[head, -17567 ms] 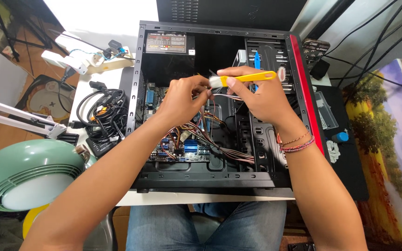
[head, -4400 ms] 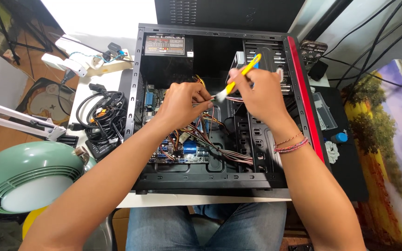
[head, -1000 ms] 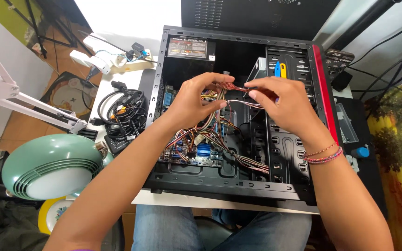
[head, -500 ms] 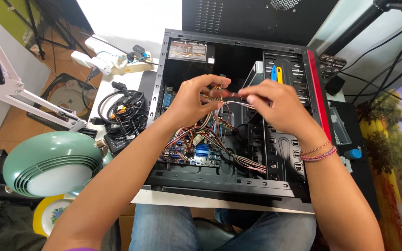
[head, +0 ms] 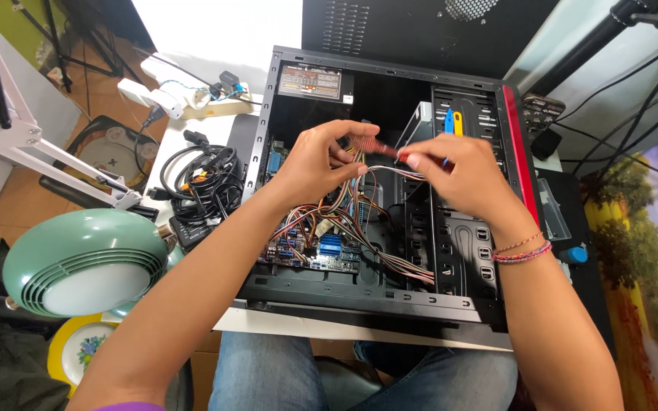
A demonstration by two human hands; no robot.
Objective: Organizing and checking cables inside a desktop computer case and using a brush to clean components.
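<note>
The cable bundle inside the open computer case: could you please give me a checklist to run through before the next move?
1. Left hand grips the cable bundle: ok.
2. Right hand pinches the same wires: ok.
3. Connector end in sight: cannot tell, fingers hide it.
4. Screwdrivers parked out of the way in the drive bay: ok.
5. Loose wires clear of the motherboard: not ok, they drape across it.
6. Computer case lies flat on the table: ok.
</note>
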